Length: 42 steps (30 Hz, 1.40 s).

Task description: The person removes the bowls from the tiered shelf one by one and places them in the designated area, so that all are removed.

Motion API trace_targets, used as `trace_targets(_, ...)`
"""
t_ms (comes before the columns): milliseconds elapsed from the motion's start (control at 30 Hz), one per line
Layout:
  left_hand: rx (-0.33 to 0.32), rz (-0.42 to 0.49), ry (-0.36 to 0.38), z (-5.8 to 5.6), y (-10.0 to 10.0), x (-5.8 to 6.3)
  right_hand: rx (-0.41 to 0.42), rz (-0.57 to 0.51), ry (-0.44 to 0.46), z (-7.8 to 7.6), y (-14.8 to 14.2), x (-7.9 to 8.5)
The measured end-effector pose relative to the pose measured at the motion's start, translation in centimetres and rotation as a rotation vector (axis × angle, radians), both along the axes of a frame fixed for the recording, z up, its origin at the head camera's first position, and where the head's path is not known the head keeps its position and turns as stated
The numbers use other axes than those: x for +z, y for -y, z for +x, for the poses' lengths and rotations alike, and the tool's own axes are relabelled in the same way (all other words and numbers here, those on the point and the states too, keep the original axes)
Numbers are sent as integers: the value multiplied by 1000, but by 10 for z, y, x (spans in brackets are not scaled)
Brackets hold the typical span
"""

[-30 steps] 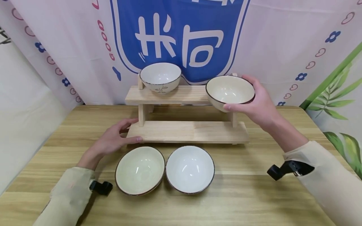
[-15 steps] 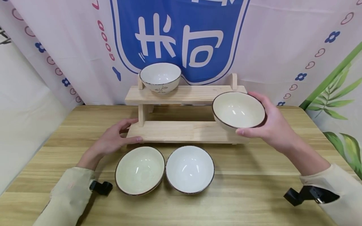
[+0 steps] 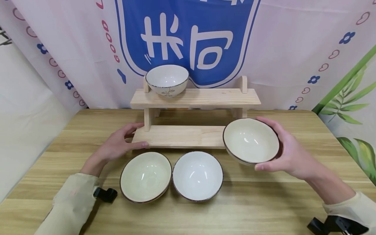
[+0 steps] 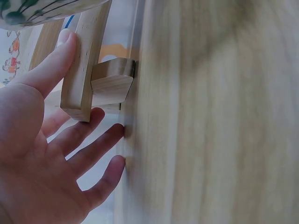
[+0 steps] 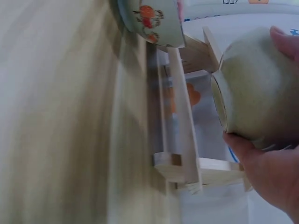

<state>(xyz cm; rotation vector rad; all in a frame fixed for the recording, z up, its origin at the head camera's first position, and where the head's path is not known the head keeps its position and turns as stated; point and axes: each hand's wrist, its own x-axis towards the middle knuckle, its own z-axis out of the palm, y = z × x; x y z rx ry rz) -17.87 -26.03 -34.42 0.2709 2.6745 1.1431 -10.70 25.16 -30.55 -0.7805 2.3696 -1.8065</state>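
My right hand (image 3: 280, 147) holds a cream bowl with a dark rim (image 3: 250, 141) in the air, just in front of the right end of a two-tier wooden rack (image 3: 182, 136). Its thumb is on the near rim and its fingers curl round the far side. From the right wrist view the bowl (image 5: 257, 98) fills the upper right, with my right hand (image 5: 271, 172) under it. My left hand (image 3: 123, 142) rests flat at the left end of the rack's lower board, thumb along the front edge. The left wrist view shows that hand (image 4: 60, 140) with straight fingers beside the board (image 4: 86, 70).
Two bowls sit side by side on the wooden table (image 3: 264, 202) in front of the rack: a cream one (image 3: 146, 177) and a white one (image 3: 197, 175). A white patterned bowl (image 3: 166, 80) stands at the left of the top shelf. A printed curtain hangs behind.
My right hand has carried the cream bowl from the right end of the top shelf down and toward me, to just above the table. The left hand has stayed in place.
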Motion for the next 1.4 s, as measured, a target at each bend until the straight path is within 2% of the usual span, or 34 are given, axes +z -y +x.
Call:
trace_targets(333,3,-4,1,1,-1,0,98,-27,0,12,-7,-24)
trace_targets(667,8,-11,10,1,-1,0,161,21,85,21,-13,-42)
trace_targets(933,9,-14,11,2,-1,0,181,93,55,23,-17,-48)
trace_targets(1400,10,-7,12,1,-2,2,193,82,87,25,-19,-53)
